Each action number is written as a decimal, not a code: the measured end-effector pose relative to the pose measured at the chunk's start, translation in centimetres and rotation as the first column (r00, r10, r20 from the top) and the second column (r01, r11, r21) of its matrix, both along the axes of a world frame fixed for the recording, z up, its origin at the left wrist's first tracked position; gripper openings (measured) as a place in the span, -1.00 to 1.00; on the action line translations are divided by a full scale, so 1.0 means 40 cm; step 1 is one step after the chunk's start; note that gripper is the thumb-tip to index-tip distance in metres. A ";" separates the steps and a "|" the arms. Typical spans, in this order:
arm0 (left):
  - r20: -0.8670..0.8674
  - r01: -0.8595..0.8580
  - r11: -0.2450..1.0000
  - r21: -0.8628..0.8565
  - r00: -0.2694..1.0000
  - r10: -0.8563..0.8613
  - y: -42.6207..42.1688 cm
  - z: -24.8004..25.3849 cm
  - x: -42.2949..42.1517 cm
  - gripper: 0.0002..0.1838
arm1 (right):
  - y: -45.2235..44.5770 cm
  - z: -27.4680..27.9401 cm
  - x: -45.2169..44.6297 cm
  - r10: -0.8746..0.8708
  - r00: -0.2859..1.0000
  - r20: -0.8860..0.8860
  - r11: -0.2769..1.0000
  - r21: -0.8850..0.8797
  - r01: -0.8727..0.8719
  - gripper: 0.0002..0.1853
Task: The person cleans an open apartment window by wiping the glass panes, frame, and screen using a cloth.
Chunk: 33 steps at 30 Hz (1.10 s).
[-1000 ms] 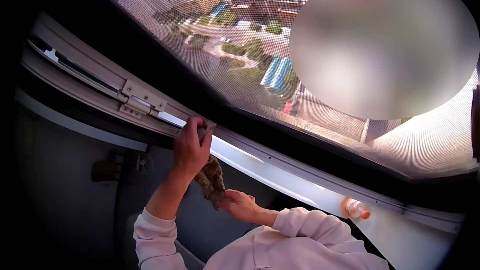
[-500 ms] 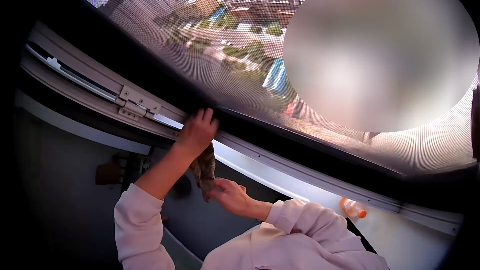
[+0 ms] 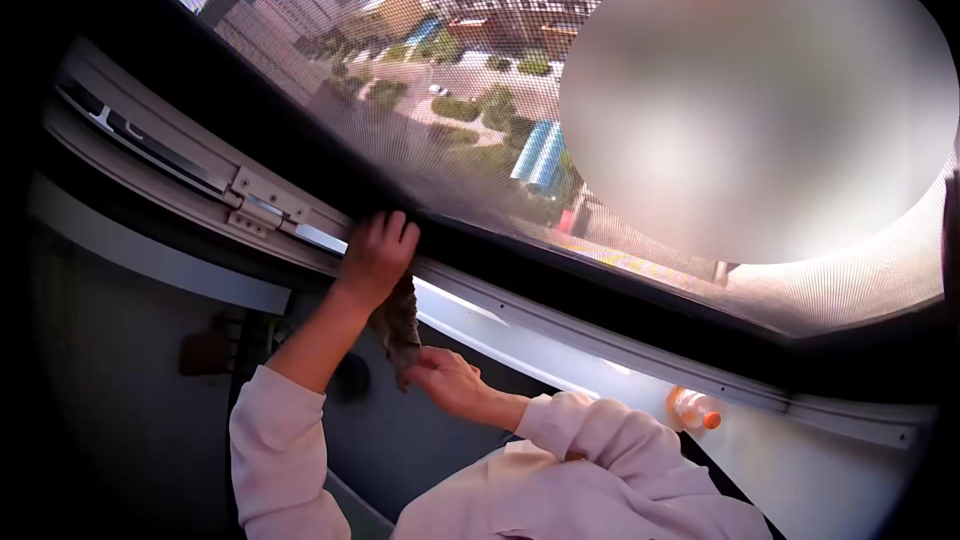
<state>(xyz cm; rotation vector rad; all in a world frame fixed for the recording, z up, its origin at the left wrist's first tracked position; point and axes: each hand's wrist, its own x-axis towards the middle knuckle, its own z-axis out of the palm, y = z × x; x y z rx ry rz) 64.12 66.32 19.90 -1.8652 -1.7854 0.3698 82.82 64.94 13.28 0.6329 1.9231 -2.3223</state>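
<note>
A brown, mottled cloth (image 3: 398,325) hangs between my two hands beside the window frame. My left hand (image 3: 380,255) is at the lower edge of the dark window frame, fingers bent over the cloth's upper end, which they mostly hide. Lower and to the right, my right hand (image 3: 452,380) pinches the cloth's bottom end between thumb and fingers. The pale metal window rail (image 3: 540,325) runs diagonally behind the hands. A metal hinge (image 3: 262,202) is fixed to this rail, left of my left hand.
A mesh screen (image 3: 440,155) fills the window above, with buildings, trees and a road far below. A clear bottle with an orange cap (image 3: 695,408) lies on the white sill (image 3: 790,460) at the right. A blurred oval covers the upper right.
My left hand has turned over and moved slightly up and left against the frame, still with the cloth. My right hand has shifted left and up with the cloth's lower end.
</note>
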 end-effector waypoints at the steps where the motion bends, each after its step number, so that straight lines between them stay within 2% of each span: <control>1: 0.002 0.001 1.000 0.000 1.000 -0.001 0.004 -0.007 -0.006 -0.89 | 0.001 -0.001 -0.002 -0.019 1.000 -0.003 1.000 -0.015 0.019 -0.65; 4: -0.024 -0.050 0.998 -0.030 0.998 0.049 -0.006 -0.043 -0.024 -0.88 | 0.004 -0.015 -0.011 -0.050 0.999 -0.005 0.997 -0.067 0.049 -0.65; 7: 0.000 0.042 0.999 0.001 0.999 -0.042 -0.018 -0.045 -0.029 -0.88 | 0.000 -0.025 -0.013 -0.062 0.998 -0.013 0.993 -0.098 0.061 -0.64; 9: 0.055 0.219 0.965 0.146 0.972 -0.229 -0.014 -0.029 -0.032 -0.89 | -0.002 -0.036 -0.019 -0.070 0.997 -0.017 0.993 -0.094 0.068 -0.64; 10: 0.055 0.224 0.963 0.152 0.971 -0.234 -0.013 -0.016 -0.027 -0.89 | -0.004 -0.040 -0.024 -0.069 0.997 -0.040 0.993 -0.094 0.065 -0.64; 12: -0.165 0.186 0.977 0.103 0.972 -0.167 -0.009 -0.001 -0.009 -0.90 | -0.007 -0.048 -0.028 -0.078 0.996 -0.049 0.993 -0.089 0.073 -0.64; 13: -0.154 0.193 0.975 0.108 0.972 -0.175 -0.003 -0.009 -0.012 -0.90 | -0.004 -0.037 -0.026 -0.083 0.996 -0.045 0.994 -0.080 0.079 -0.64; 15: -0.127 0.050 0.994 0.097 0.991 -0.038 0.001 -0.022 -0.032 -0.91 | -0.002 -0.035 -0.030 -0.092 0.995 -0.029 0.993 -0.071 0.090 -0.64; 17: -0.107 0.061 0.996 0.065 0.993 -0.054 -0.008 -0.029 -0.041 -0.89 | -0.003 -0.038 -0.034 -0.090 0.994 -0.054 0.992 -0.088 0.085 -0.65; 20: -0.107 0.135 0.979 0.152 0.987 -0.120 -0.016 -0.028 -0.033 -0.93 | 0.005 -0.021 -0.024 -0.091 0.996 -0.008 0.993 -0.072 0.090 -0.67; 22: -0.153 0.152 0.977 0.152 0.980 -0.128 -0.030 -0.020 -0.015 -0.83 | -0.002 -0.031 -0.022 -0.115 0.993 -0.015 0.991 -0.066 0.113 -0.67; 26: -0.187 0.173 0.978 0.116 0.971 -0.150 -0.033 -0.006 -0.026 -0.82 | -0.001 -0.029 -0.020 -0.111 0.994 -0.012 0.992 -0.059 0.111 -0.68; 29: -0.137 0.133 0.989 0.067 0.983 -0.123 -0.011 -0.027 -0.037 -0.86 | -0.008 -0.041 -0.028 -0.132 0.991 -0.026 0.989 -0.068 0.130 -0.64; 33: -0.019 0.116 0.988 0.100 0.993 -0.115 0.001 -0.048 -0.028 -0.98 | 0.004 -0.023 0.001 -0.094 0.995 0.015 0.990 -0.107 0.095 -0.65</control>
